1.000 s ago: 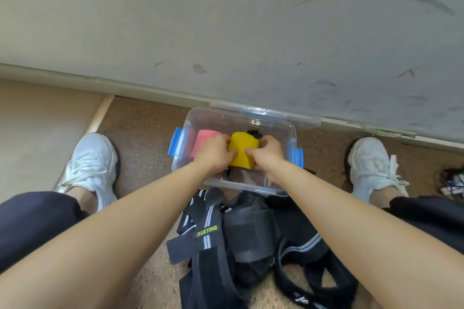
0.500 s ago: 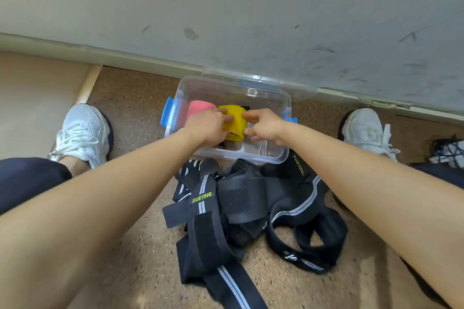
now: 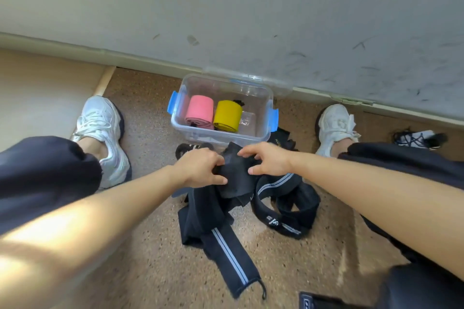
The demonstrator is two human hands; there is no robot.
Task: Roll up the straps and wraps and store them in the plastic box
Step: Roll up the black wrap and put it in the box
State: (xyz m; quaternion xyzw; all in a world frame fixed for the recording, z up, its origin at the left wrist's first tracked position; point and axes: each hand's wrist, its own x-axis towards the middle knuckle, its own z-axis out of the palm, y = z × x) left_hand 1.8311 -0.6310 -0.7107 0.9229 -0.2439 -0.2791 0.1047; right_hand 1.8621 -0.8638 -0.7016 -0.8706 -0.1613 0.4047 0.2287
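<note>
Head view, looking down between two white sneakers at speckled brown floor (image 3: 155, 253). Clear plastic box (image 3: 261, 130) with blue side latches, set against the base of a scuffed grey wall (image 3: 251, 7), lid off. Inside, lying side by side and touching: pink roll (image 3: 200, 111) on the left, yellow roll (image 3: 227, 115) to its right; something small and dark behind the yellow one, too hidden to identify. Just in front of the box, a tangled heap of black straps and wraps (image 3: 221, 241) with pale stripes, spread loose on the floor. Left hand (image 3: 200, 170) clenched on a black piece at the top of the heap, thumb pressed over the fabric. Right hand (image 3: 267, 159) on the same piece, fingers curled down and pinching its upper edge.
</note>
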